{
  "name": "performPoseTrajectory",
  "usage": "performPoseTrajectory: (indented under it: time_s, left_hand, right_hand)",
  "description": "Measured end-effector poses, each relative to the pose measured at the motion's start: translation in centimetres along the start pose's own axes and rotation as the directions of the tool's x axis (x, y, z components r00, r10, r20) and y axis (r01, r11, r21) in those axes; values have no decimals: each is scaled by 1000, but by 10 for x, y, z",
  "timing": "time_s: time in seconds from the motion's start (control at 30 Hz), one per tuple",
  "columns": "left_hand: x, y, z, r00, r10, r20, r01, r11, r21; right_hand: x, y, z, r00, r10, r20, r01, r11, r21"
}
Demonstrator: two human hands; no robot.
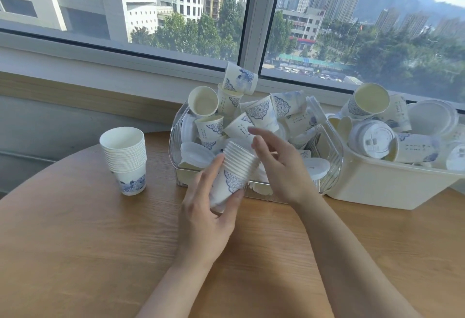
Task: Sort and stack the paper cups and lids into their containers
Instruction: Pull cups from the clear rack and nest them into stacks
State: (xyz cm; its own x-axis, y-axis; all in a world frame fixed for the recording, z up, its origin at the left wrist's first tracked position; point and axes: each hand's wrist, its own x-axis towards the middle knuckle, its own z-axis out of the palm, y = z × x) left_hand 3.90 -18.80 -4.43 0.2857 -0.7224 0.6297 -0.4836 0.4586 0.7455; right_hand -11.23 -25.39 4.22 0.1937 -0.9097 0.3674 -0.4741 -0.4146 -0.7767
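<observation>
Tilting toward the bins, the nested cup stack [235, 171] sits in your left hand [206, 214], thumb on its near side and fingers [234, 200] curled under its base. Your right hand [279, 166] hovers just beside the rims, its fingers relaxed, holding nothing. Behind them stands the clear container [176, 129] heaped with loose cups; a taller stack [124, 159] stands upright on the desk [75, 242] to the left.
</observation>
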Motion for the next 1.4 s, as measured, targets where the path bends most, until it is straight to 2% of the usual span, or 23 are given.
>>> performPoseTrajectory:
  time_s: [0.1,0.2,0.3,0.37,0.5,0.6,0.73,0.83,0.9,1.0,1.2,1.4]
  left_hand:
    - [2,-4,-5,994,-91,-54,89,995,-41]
    - [4,-7,-6,986,-145,-88,140,988,-63]
    - [4,-7,-6,981,-172,-87,166,984,-72]
    - [5,-7,-6,980,-180,-86,174,982,-74]
    - [5,-4,-6,978,-190,-84,183,980,-79]
    - [5,-5,-6,982,-174,-75,168,983,-78]
    - [4,-3,-5,987,-153,-52,149,986,-72]
    - [4,0,-5,989,-139,-49,136,988,-72]
    - [4,1,-5,991,-126,-49,122,990,-71]
    - [4,0,-3,994,-97,-45,93,993,-68]
    - [2,3,0,999,-17,-28,17,1000,-26]
    - [1,4,0,1000,-6,14,7,999,-47]
  right_hand:
    - [38,-8,3,992,-120,-41,104,955,-276]
    - [66,-13,4,984,-146,98,176,816,-551]
    - [76,-18,3,976,-105,193,211,691,-692]
    - [78,-19,2,972,-102,210,224,655,-721]
    - [76,-19,-8,974,-147,174,227,665,-711]
    - [67,-24,-19,974,-197,113,223,729,-647]
    - [49,-33,-36,958,-281,-65,220,859,-462]
    - [38,-34,-46,971,-184,-150,138,951,-275]
    - [31,-33,-51,984,-123,-131,97,976,-193]
    - [20,-31,-54,997,-68,-44,60,985,-159]
    - [6,-25,-55,995,-63,80,73,988,-136]
    - [-3,-19,-49,964,6,268,55,973,-222]
